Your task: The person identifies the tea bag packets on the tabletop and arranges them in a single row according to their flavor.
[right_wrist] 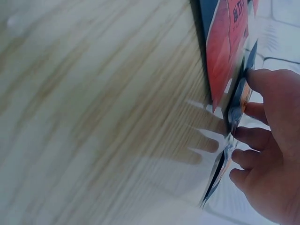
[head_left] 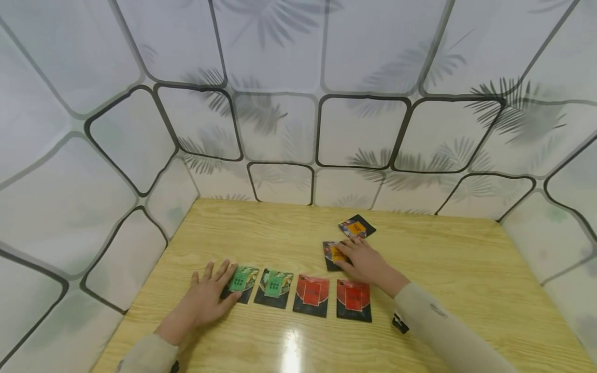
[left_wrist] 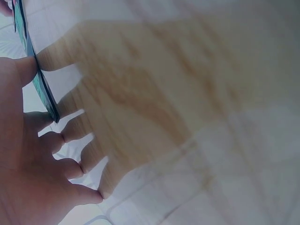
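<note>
Four flat sachets form a row on the table: a green sachet [head_left: 242,280] at the left end, another green sachet [head_left: 274,288], a red sachet [head_left: 311,296] and a second red sachet [head_left: 353,300]. My left hand [head_left: 205,298] lies with spread fingers over the left edge of the end green one, thumb and fingertips touching it. Behind the row, my right hand [head_left: 364,261] rests its fairly straight fingers on a dark sachet with an orange label [head_left: 332,256], covering its right part. A similar orange-labelled sachet [head_left: 358,226] lies askew just beyond those fingertips.
The light wood-grain table [head_left: 261,228] meets a patterned fabric wall [head_left: 284,129] at the back, with more of it on both sides. A small black object [head_left: 399,323] shows beside the right sleeve [head_left: 438,321].
</note>
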Available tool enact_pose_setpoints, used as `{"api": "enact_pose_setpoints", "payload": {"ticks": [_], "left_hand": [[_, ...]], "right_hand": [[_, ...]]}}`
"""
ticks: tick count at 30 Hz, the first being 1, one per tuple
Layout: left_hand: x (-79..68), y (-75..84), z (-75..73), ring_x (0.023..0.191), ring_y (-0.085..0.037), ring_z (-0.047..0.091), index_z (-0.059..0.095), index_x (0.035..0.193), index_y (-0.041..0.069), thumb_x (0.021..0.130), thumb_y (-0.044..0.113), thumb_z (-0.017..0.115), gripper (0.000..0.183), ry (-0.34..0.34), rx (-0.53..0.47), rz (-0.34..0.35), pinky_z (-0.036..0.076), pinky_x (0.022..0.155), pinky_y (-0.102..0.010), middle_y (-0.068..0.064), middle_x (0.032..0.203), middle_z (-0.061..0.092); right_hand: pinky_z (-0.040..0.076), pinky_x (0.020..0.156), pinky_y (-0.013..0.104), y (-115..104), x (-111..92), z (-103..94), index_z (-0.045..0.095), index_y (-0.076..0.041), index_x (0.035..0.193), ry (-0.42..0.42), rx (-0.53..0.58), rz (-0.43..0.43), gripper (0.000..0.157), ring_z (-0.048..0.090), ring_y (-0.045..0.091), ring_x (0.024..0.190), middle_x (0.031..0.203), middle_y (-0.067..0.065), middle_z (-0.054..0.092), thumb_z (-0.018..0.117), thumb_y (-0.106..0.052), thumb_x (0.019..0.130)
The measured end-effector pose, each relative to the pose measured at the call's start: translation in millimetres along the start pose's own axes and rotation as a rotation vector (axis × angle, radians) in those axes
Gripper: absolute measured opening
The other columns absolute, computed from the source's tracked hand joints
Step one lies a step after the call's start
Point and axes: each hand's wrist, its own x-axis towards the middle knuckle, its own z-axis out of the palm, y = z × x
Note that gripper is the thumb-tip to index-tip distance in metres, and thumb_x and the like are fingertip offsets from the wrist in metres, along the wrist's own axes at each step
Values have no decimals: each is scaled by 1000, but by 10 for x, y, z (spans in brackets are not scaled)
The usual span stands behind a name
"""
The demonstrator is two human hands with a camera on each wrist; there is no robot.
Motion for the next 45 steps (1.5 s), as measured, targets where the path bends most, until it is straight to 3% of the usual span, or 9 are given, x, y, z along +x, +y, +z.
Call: {"api": "enact_pose_setpoints", "payload": {"ticks": [15,34,45], "left_hand": [[0,20,-13,153,-63,23,36,165,9,107,53,54,75,0,1,-1,19,110,-89,-22,170,32],[3,4,-4,152,-63,23,35,165,10,106,54,54,76,-3,2,-6,19,110,-89,-22,171,31],[6,-9,6,153,-63,23,35,166,10,107,54,53,76,1,5,-4,19,110,-89,-21,171,32]], "right_hand": [[29,124,67,211,-233,-33,55,-5,153,6,51,91,56,36,56,151,158,28,49,62,-36,107],[33,119,70,484,-558,-30,59,-2,149,72,39,106,53,42,59,145,150,28,57,64,-34,106],[36,117,70,470,-786,-107,61,-1,145,92,37,120,53,46,59,141,146,27,61,67,-33,104]]}}
